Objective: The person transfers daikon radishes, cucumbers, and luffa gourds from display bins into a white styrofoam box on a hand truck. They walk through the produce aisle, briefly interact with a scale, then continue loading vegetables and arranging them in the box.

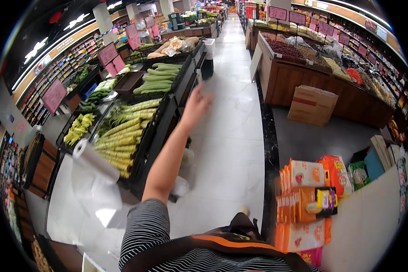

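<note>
My left hand (198,107) is stretched forward over the edge of the aisle, holding nothing, its fingers apart and slightly blurred. It is nearest the dark side of the vegetable stand (182,84) and does not appear to touch it. On that stand, long pale green stalks (122,140) lie in a row. Beyond them are long green gourds (161,78) in a black crate. A roll of clear plastic bags (94,159) stands at the stand's near corner, left of my forearm, with loose film hanging from it. My right hand is out of view.
A white tiled aisle (233,127) runs ahead. On the right, a wooden bin counter (299,75) holds dried goods, with a flattened cardboard box (312,105) leaning against it. Orange and white packages (303,235) are stacked at the near right. Pink signs (54,96) rise over the stands.
</note>
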Demonstrator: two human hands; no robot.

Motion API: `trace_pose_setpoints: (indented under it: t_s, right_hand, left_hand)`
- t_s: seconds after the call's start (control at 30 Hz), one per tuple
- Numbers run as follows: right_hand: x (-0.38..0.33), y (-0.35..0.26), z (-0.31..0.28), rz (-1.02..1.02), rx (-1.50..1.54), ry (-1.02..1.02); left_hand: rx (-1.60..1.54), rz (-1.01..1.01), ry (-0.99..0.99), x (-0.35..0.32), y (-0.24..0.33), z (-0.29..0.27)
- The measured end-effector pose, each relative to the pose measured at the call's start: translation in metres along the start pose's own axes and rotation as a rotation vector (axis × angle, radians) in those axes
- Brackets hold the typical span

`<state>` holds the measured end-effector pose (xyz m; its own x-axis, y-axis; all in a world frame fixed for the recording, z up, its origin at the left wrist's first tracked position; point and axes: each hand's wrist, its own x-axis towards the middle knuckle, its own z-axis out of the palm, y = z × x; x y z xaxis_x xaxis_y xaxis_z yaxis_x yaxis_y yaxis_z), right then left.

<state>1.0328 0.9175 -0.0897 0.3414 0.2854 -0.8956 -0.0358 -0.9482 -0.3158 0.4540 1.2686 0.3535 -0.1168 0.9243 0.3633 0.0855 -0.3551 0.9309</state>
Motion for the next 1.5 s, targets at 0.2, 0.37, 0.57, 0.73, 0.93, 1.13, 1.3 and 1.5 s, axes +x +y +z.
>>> trace_pose_setpoints:
  t_s: [0.2,0.37,0.57,0.73,0.93,1.13,1.3,1.5]
  right_hand:
    - [0.048,-0.203,0.057,0.073,0.055,0.011]
    - [0.118,-0.459,0.152,-0.144,0.090,-0.067]
    - [0.141,-0.985,0.330,-0.920,-0.278,-0.160]
    - [0.105,-1.189,0.470,-1.009,0.078,-0.560]
    - [0.286,-1.238,0.458,-0.425,-0.258,-0.237]
    - [0.334,-1.369,0.467,-0.034,-0.277,-0.164]
    - [0.401,-1.637,0.552,-0.217,-0.340,-0.292]
    - [0.419,-2.061,0.760,-0.509,-0.356,-0.251]
  left_hand:
    - [0.338,-0.068,-0.033,0.249,-0.089,0.034]
    - [0.865,-0.502,-0.715,0.239,-0.314,0.026]
    - [0.839,-0.934,-0.576,0.214,-0.477,-0.083]
    - [1.067,-1.150,-0.661,0.408,-0.506,-0.171]
    - [0.971,-0.425,-0.445,0.887,-0.624,-0.072]
    - [0.525,-0.135,-0.508,1.187,-0.672,0.012]
    - [0.722,-0.340,-0.500,1.269,-0.778,-0.034]
    - [0.659,-0.840,0.005,1.326,-0.816,-0.129]
